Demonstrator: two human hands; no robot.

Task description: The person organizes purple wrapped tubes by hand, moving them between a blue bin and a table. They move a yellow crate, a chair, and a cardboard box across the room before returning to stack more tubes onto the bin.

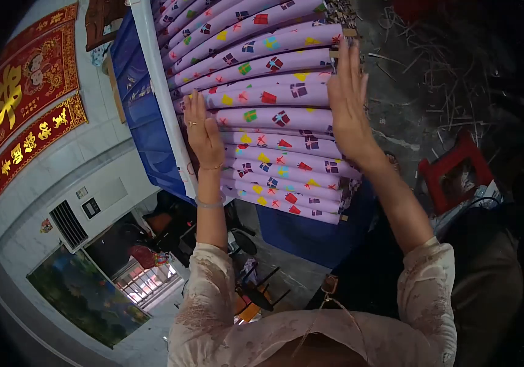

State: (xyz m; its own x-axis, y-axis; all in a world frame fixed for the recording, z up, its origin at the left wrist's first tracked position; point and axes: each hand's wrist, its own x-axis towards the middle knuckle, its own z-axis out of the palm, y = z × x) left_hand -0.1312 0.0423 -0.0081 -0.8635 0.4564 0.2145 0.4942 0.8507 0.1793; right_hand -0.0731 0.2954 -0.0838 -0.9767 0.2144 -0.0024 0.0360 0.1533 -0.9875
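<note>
A stack of purple folded pieces printed with gift boxes and bows [274, 116] fills the middle of the view, with small brown tabs along its right ends. My left hand [204, 131] lies flat on the stack's left end, fingers together and stretched out, a ring and bracelets on it. Along the right ends my right hand [350, 110] is pressed flat, its fingers extended upward. Both palms face the stack from opposite sides, and neither hand is wrapped round anything.
A blue bin with a white rim [152, 104] stands left of the stack, and a blue surface [311, 232] is under its near end. A red stool [457, 171] and scattered strips [457, 73] are on the dark floor at right. Red banners [26, 92] hang at left.
</note>
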